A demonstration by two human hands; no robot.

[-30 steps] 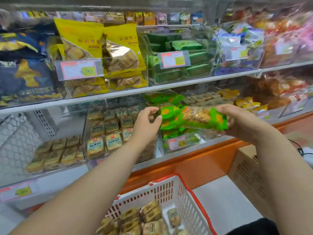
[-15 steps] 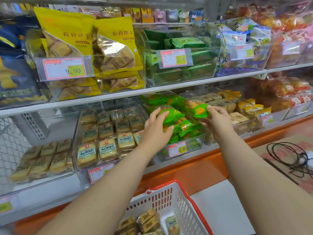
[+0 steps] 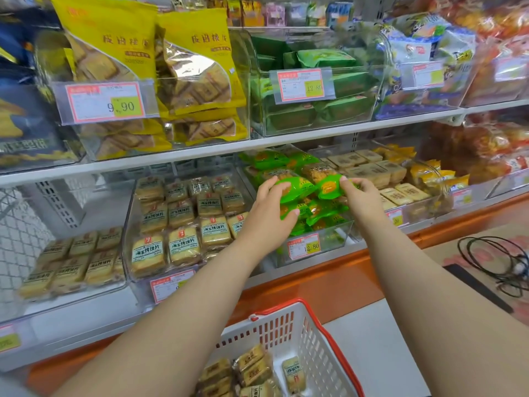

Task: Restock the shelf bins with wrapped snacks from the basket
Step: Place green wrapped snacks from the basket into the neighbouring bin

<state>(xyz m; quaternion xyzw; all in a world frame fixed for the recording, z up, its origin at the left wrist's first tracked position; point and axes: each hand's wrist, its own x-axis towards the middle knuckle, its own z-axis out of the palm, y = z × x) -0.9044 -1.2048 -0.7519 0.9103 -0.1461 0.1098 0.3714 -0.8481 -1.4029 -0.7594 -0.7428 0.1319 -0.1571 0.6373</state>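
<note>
My left hand [image 3: 269,209] is over the clear bin [image 3: 340,230] of green-wrapped snacks on the lower shelf, fingers curled over one green snack pack [image 3: 294,190] and thumb under its lower edge, so the pack is gripped at the top of the pile. My right hand [image 3: 359,196] is just right of it, fingers and thumb pinching a second green snack pack [image 3: 329,187] by its right end; the two packs touch each other above the bin. The bin carries a red price tag [image 3: 304,246] on its front wall, directly below my left wrist. Left of the bin, a second clear bin [image 3: 137,287] holds rows of tan wrapped bread slices [image 3: 183,245]; right of the bin, flat beige packs [image 3: 369,170] and yellow packs [image 3: 438,176] fill the neighbouring bins. Above the bin, on the upper shelf, stand yellow bags [image 3: 197,61] and a bin of dark green packs [image 3: 315,110]. Below the bin runs the orange edge of the counter [image 3: 329,279]. Nearer to me than the bin, under my left forearm, sits the white basket with a red rim [image 3: 323,330], holding brown wrapped snacks [image 3: 252,365]. Well right of the bin, a coiled black cable [image 3: 498,262] lies on the counter. My forearms cover part of the basket and the front of the bread bin.
</note>
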